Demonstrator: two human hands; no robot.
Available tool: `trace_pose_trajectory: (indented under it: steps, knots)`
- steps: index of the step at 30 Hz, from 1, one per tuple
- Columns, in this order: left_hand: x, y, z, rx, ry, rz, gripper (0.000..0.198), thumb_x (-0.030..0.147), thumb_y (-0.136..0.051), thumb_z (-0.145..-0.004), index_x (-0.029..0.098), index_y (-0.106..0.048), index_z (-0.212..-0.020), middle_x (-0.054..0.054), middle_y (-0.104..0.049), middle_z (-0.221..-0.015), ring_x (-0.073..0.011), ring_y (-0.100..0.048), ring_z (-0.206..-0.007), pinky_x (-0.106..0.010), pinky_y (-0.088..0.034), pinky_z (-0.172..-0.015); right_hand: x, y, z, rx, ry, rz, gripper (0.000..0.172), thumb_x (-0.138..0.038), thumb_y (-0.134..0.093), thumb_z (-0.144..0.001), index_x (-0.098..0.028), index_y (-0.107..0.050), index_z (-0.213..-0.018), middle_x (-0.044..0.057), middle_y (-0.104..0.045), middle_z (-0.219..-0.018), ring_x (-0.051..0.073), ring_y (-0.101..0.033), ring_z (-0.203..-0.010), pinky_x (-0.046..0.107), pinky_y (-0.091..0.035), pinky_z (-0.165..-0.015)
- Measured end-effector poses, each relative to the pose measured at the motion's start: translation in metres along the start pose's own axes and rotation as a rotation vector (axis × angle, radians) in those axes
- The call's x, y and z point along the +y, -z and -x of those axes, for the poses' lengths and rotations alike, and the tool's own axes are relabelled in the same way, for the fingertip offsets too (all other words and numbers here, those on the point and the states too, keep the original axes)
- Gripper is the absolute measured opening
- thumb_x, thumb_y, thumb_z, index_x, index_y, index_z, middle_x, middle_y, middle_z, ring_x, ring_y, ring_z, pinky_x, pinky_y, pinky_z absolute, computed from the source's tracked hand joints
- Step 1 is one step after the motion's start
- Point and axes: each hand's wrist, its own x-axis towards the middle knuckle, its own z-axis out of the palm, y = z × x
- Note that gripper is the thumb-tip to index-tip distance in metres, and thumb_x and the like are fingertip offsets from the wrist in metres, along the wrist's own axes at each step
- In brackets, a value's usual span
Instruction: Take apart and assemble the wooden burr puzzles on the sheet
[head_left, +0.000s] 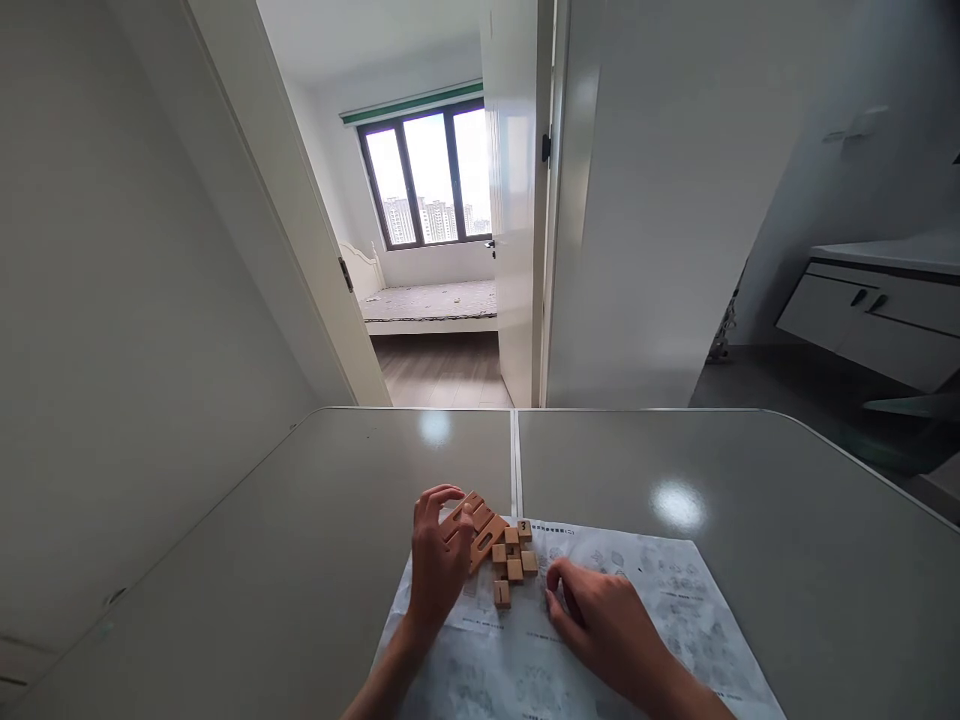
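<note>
Table [352, 490]: paper [686, 600] under blocks [514, 570]; left hand [441, 550] gripping slotted pieces [491, 531]; right hand [600, 615] curled, contents unclear.

The person's hands [439, 555] and slim forearms [396, 665] are bare.

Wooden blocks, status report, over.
Left hand on slotted wooden pieces; right hand curled, apart from small wooden blocks. Blocks loosely grouped on printed paper. Slotted pieces crowding their left side.

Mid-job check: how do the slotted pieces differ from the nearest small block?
The slotted pieces are elongated; the small block is compact. The slotted pieces have long openings; the block shows a dark mark, no slot. The left hand touches the slotted pieces; the block is untouched. Both look wooden.
</note>
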Motion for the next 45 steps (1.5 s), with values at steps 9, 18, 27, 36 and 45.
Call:
trace_pose_trajectory:
  steps: [9, 18, 27, 36, 45]
  knots:
    - [-0.048, 0.016, -0.023, 0.183, 0.484, 0.181, 0.034, 0.046, -0.060, -0.083, 0.018, -0.065, -0.100, -0.011, -0.070, -0.103, -0.0286, -0.066, -0.095, -0.042, -0.053, -0.086, 0.000, 0.002, -0.001, -0.007, -0.010, -0.042, 0.016, -0.023, -0.046, -0.098, -0.023, -0.057, -0.087, -0.002, -0.069, -0.069, 0.017, -0.065, -0.059, 0.028, -0.037, -0.061]
    - [-0.057, 0.015, -0.024, 0.210, 0.516, 0.227, 0.036, 0.046, -0.059, -0.077, 0.016, -0.066, -0.096, -0.009, -0.070, -0.094, -0.0257, -0.066, -0.088, -0.038, -0.054, -0.081, 0.002, -0.001, -0.001, 0.014, -0.017, -0.057, 0.019, -0.025, -0.044, -0.099, -0.023, -0.058, -0.086, -0.001, -0.069, -0.068, 0.017, -0.065, -0.058, 0.028, -0.036, -0.061]
    - [-0.060, 0.012, -0.025, 0.203, 0.496, 0.214, 0.032, 0.044, -0.061, -0.077, 0.017, -0.068, -0.093, -0.007, -0.071, -0.088, -0.0239, -0.066, -0.081, -0.034, -0.053, -0.074, 0.002, -0.002, -0.002, 0.017, -0.002, -0.071, 0.019, -0.022, -0.041, -0.099, -0.023, -0.057, -0.088, -0.001, -0.071, -0.070, 0.018, -0.067, -0.059, 0.028, -0.036, -0.061]
    - [-0.055, 0.013, -0.026, 0.167, 0.458, 0.194, 0.030, 0.043, -0.061, -0.078, 0.018, -0.069, -0.090, -0.007, -0.071, -0.086, -0.0249, -0.066, -0.081, -0.034, -0.052, -0.073, 0.000, 0.000, -0.002, 0.006, -0.014, -0.072, 0.020, -0.024, -0.041, -0.100, -0.023, -0.057, -0.088, -0.001, -0.070, -0.070, 0.018, -0.065, -0.059, 0.028, -0.035, -0.060]
    - [-0.056, 0.011, -0.026, 0.140, 0.428, 0.180, 0.028, 0.043, -0.061, -0.078, 0.018, -0.070, -0.088, -0.006, -0.072, -0.083, -0.0244, -0.066, -0.078, -0.034, -0.052, -0.071, 0.002, -0.001, -0.002, 0.030, 0.009, -0.060, 0.018, -0.022, -0.045, -0.099, -0.024, -0.058, -0.087, -0.002, -0.070, -0.069, 0.017, -0.066, -0.058, 0.026, -0.036, -0.059]
